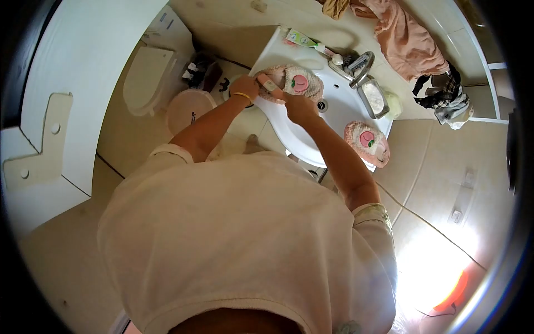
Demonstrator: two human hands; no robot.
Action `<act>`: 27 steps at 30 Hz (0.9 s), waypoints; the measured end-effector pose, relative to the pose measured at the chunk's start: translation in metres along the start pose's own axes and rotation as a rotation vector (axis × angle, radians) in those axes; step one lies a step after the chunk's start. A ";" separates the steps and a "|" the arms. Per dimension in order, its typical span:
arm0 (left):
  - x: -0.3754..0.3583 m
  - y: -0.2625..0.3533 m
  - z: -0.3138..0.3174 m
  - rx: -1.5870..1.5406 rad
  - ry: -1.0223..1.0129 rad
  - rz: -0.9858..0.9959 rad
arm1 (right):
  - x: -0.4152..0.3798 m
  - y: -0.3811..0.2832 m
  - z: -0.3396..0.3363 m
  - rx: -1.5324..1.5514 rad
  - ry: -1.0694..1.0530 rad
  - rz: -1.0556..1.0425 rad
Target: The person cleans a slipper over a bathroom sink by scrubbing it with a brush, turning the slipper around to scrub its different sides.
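Note:
A fluffy pink-and-white slipper (307, 82) with a pink peach patch lies over the left rim of the white washbasin (303, 135). My left hand (245, 87), with a yellow band at the wrist, is closed at the slipper's heel end. My right hand (300, 109) is closed around a small salmon-pink object (270, 86) with a pale patch, pressed against the slipper's inside. It looks like a brush, but its underside is hidden. The matching slipper (367, 143) rests on the basin's right rim.
Behind the basin are a chrome faucet (362, 69), a green-and-white tube (301, 38) and a metal soap dish (374, 97). Clothes (409, 39) hang at the back right. A toilet (146, 80) and a pale bucket (191, 110) stand left. A bright lamp (453, 292) glows lower right.

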State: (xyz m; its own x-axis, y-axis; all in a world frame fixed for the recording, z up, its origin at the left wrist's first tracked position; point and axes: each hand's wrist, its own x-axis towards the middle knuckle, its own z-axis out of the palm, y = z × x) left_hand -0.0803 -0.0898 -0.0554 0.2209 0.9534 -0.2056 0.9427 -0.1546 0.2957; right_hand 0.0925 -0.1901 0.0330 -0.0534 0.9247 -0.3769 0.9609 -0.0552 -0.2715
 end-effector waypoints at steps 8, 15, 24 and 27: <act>-0.046 0.006 -0.017 -0.120 -0.094 -0.001 | -0.025 0.024 -0.041 -0.194 -0.004 -0.025; -0.034 0.015 0.011 -0.046 0.117 0.037 | -0.033 -0.011 0.016 0.036 0.046 0.113; -0.011 0.013 0.022 -0.132 0.059 0.000 | -0.006 0.017 0.055 0.048 0.214 0.240; -0.017 0.011 0.017 -0.150 0.129 0.009 | -0.009 0.022 0.047 0.109 0.201 0.302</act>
State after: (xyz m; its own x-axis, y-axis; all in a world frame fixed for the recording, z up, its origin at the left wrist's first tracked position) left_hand -0.0690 -0.1125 -0.0647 0.1865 0.9789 -0.0840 0.8907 -0.1324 0.4349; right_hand 0.1016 -0.2172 -0.0115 0.2924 0.9157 -0.2758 0.8901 -0.3660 -0.2714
